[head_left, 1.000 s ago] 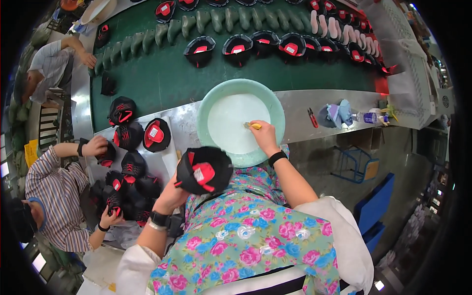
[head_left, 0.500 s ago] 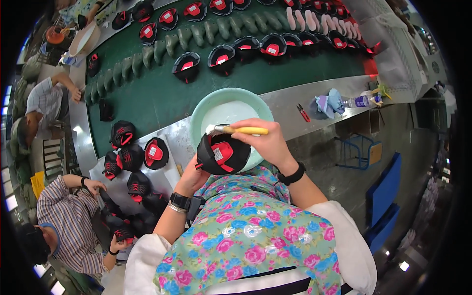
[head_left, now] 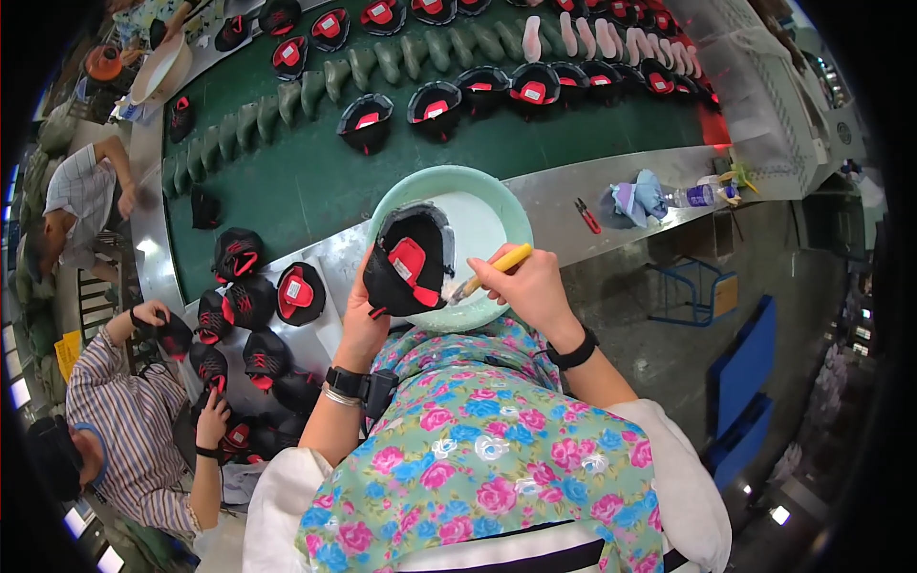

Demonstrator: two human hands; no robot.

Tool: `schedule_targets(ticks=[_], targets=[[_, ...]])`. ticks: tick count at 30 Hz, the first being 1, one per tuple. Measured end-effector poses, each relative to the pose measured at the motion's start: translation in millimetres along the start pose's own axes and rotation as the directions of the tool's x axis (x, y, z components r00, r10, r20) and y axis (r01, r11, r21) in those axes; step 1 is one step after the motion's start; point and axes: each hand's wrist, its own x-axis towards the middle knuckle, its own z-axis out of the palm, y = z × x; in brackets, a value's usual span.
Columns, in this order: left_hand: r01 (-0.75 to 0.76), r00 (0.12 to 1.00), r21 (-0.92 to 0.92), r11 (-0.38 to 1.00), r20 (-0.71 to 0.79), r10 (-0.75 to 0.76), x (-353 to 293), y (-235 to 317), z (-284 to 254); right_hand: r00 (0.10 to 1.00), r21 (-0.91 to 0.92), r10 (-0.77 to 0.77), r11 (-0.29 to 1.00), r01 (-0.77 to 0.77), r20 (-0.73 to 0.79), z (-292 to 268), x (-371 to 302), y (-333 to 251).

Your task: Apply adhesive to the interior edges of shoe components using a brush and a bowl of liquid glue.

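Observation:
My left hand is closed on a black shoe upper, tilted so its red inside and pale label face up. A greyish-white wet coat shows along its far and right edge. In my right hand is a brush with a yellow handle, the fingers pinching it. The whitened bristles meet the edge of the upper at its near right. Beneath both hands stands a pale green basin holding white liquid, partly hidden by the upper.
Black-and-red shoe uppers cluster at left beside a person in a striped shirt. Across the green table run rows of uppers, dark green shoe lasts and pink insoles. Red-handled pliers and a bottle lie right.
The upper has turned and shifted away from me over the basin. My brush has gone from its far edge to its near right edge. The striped-shirt person's hands have moved among the uppers.

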Motion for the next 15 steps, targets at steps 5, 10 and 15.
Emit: schedule_targets(ticks=[5,10,15], targets=[[-0.067,0.997,0.025,0.997,0.051,0.066,-4.5,17.1,9.5,0.993,0.193,-0.071,0.98,0.051,0.095,-5.2,-19.4,-38.5],[-0.108,0.993,-0.026,0.994,-0.055,0.107,-4.6,22.1,17.4,0.981,0.051,-0.171,0.985,0.167,0.09,-1.1,12.5,-11.3],[0.159,0.983,-0.161,0.974,-0.062,-0.171,-9.0,36.3,2.0,0.958,-0.046,-0.271,0.962,0.268,-0.089,-15.8,29.8,-20.8]])
